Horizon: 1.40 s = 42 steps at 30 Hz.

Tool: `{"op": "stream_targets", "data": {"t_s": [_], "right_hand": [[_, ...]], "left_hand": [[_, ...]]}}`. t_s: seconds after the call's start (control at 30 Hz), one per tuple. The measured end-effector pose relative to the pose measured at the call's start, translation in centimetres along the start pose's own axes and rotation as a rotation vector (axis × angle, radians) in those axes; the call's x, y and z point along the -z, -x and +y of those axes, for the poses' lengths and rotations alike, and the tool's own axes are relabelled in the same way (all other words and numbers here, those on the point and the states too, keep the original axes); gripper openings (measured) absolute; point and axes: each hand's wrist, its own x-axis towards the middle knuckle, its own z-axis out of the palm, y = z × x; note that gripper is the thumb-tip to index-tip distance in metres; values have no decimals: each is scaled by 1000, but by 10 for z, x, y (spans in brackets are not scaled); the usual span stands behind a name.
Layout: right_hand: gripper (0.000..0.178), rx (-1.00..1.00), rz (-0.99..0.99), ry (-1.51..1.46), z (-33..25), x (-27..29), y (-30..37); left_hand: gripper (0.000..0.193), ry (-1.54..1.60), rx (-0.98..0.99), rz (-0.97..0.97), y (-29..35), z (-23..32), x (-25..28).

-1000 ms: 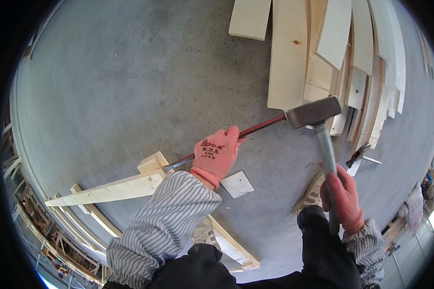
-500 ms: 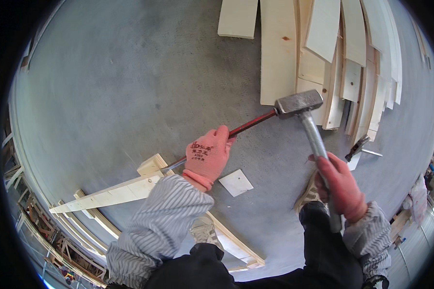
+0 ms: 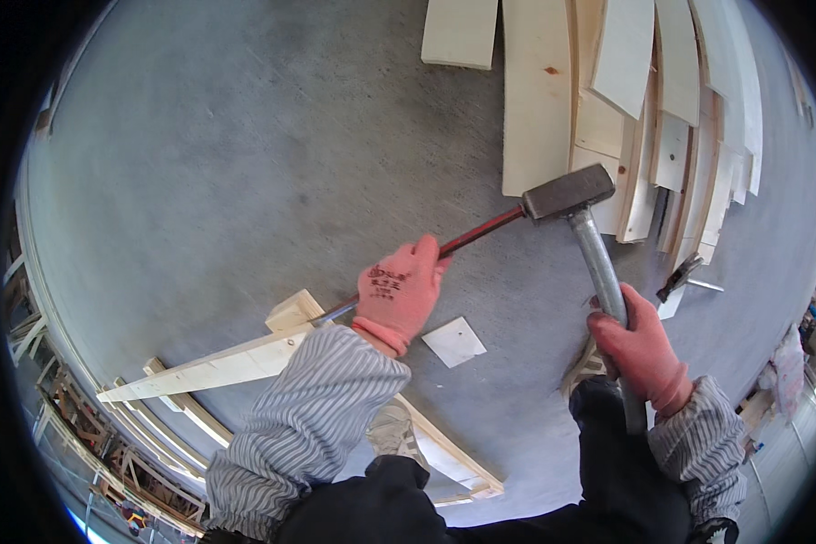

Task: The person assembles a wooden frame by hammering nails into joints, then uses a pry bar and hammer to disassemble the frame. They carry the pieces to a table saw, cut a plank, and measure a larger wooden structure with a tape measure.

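Note:
My left hand (image 3: 397,292), in a pink glove, is closed round a long red and dark metal pry bar (image 3: 483,232). The bar's lower end meets the joint between a short wooden block (image 3: 290,311) and a long pale plank (image 3: 218,370) of a wooden frame. In my right hand (image 3: 646,349), gloved alike, is a sledgehammer (image 3: 597,249) gripped by its grey metal handle. Its block-shaped head is at the bar's upper end and appears to touch it. A small square wood piece (image 3: 455,342) lies on the floor beside my left hand.
Several pale boards (image 3: 537,109) are piled at the far right on the grey floor (image 3: 272,163). A claw hammer (image 3: 680,276) rests near the pile's close end. Wooden strips (image 3: 190,408) of the frame extend left, and another frame edge (image 3: 449,444) runs by my foot.
The whole view has shifted slightly, so things appear a little farther right. Both hands keep their grips, and the hammer head stays at the bar's end.

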Motion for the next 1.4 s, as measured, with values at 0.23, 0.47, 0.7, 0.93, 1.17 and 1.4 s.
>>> {"op": "stream_targets", "data": {"t_s": [0.23, 0.47, 0.7, 0.93, 1.17, 1.4], "right_hand": [[23, 41, 397, -292, -20, 51, 8], [16, -46, 224, -14, -6, -10, -7], [22, 87, 58, 166, 26, 2, -58], [47, 980, 405, 1019, -28, -30, -55], [26, 728, -299, 1369, -103, -122, -102], [32, 690, -156, 1401, -97, -129, -73]], "left_hand": [[15, 22, 32, -64, 2, -3, 0], [14, 37, 38, -91, 1, -2, 2], [20, 99, 37, -51, 4, -5, 1], [20, 78, -8, 99, 13, -8, -5], [21, 83, -62, 251, 29, -15, -2], [20, 3, 132, 571, 128, -141, 60]]}}
